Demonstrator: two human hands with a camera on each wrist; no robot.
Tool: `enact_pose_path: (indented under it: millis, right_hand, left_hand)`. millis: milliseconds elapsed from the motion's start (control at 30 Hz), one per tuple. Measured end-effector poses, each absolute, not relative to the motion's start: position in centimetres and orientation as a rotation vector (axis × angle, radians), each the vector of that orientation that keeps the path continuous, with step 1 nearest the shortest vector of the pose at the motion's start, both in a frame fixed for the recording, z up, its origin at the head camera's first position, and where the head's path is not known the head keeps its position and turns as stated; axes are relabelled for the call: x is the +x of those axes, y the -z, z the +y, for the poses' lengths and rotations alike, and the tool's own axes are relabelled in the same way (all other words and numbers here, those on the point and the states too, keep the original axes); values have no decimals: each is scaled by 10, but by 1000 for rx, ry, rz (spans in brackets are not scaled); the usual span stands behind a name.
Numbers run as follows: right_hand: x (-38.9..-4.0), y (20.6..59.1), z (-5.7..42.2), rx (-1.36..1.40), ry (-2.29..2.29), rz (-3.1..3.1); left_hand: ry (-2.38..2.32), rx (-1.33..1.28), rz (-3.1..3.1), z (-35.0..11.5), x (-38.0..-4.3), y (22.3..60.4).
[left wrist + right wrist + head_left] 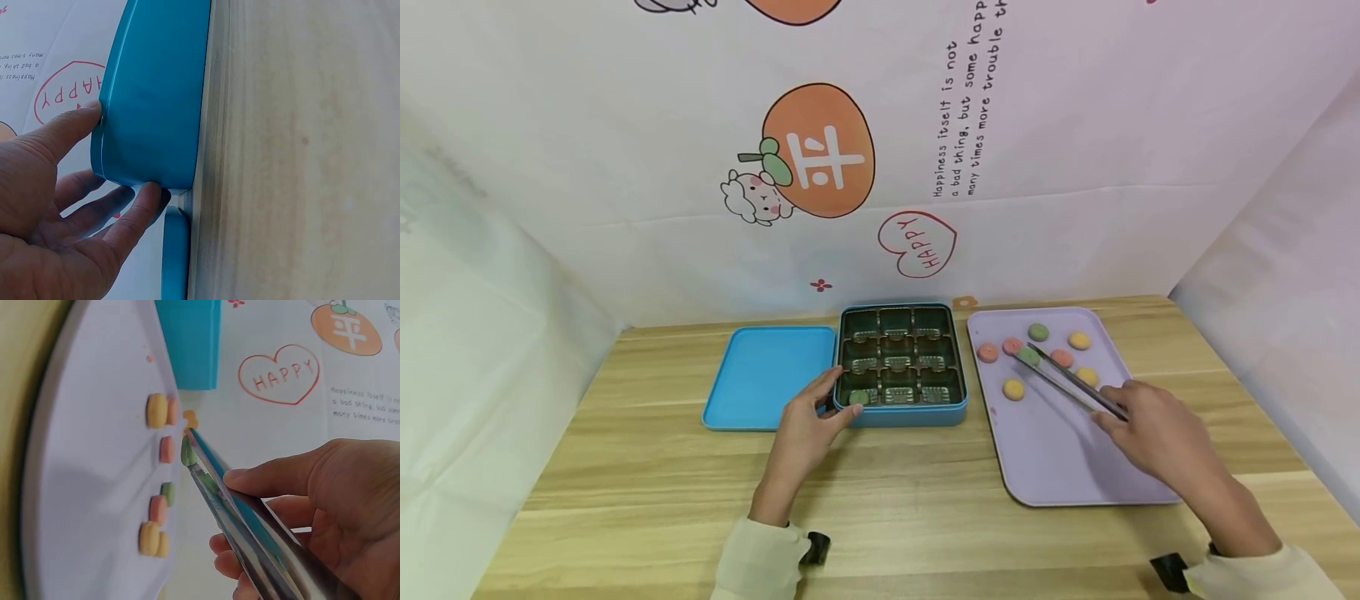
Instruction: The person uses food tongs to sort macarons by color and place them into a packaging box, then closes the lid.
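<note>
My left hand (808, 421) grips the near left corner of a blue tin (910, 417), thumb on the front rim and fingers against the left side. Inside the tin, a divided insert (898, 343) has one green macaron (859, 397) in its near left compartment. My right hand (1161, 429) holds metal tongs (1078, 385) over a lilac tray (1067, 458). Between the tong tips is another green macaron (186, 452), which looks raised off the tray in the right wrist view. Pink, yellow and green macarons lie around it, including a yellow macaron (1013, 389) nearest the tray's left edge.
A flat blue lid (769, 375) lies left of the tin, close beside it. Behind everything hangs a white printed cloth (1037, 233). The wooden table (910, 508) extends in front of the tin and tray.
</note>
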State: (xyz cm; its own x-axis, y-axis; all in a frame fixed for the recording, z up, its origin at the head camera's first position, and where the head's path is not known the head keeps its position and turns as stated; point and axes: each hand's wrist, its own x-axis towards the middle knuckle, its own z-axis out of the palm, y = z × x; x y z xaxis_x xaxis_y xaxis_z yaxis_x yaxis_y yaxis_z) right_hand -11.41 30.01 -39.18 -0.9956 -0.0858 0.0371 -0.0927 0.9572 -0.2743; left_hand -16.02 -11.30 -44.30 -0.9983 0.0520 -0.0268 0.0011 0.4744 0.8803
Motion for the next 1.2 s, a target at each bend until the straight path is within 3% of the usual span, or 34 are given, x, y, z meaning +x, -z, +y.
enact_pose_path:
  millis: [500, 1200]
  right_hand:
    - [-119, 367, 260, 232, -441, -3032]
    - [-137, 361, 186, 407, -594, -2934]
  left_hand:
    - [-1578, 55, 2661, -115, -160, 445]
    - [-1575, 64, 2674, -114, -161, 445]
